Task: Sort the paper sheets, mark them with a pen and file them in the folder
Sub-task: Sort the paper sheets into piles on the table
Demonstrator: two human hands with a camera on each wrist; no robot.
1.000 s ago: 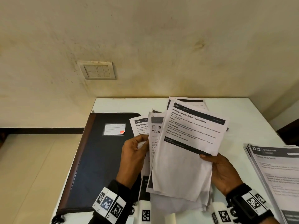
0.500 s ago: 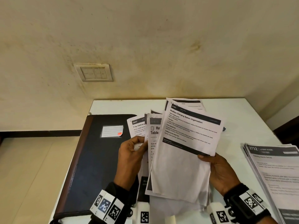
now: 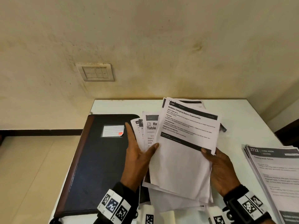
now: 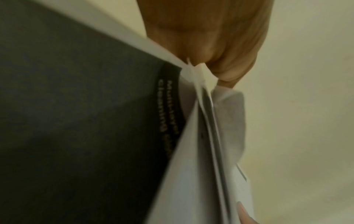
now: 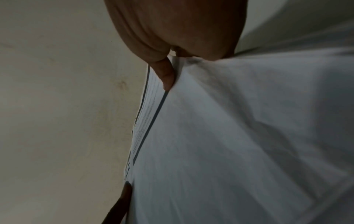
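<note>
Both wrists at lower edge of head view, forearms angled up toward frame centre. Left hand palm against left side of fanned paper sheets, forefinger straight, thumb pinching sheets' edge. Right hand holds right side, thumb on top sheet, fingers hidden beneath. Folder closed on tabletop left of centre. Second stack at right edge. Wall switch upper left.

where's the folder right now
In the head view the dark folder lies closed on the left side of the white table, just left of the left hand and the fanned sheets both hands hold.
</note>
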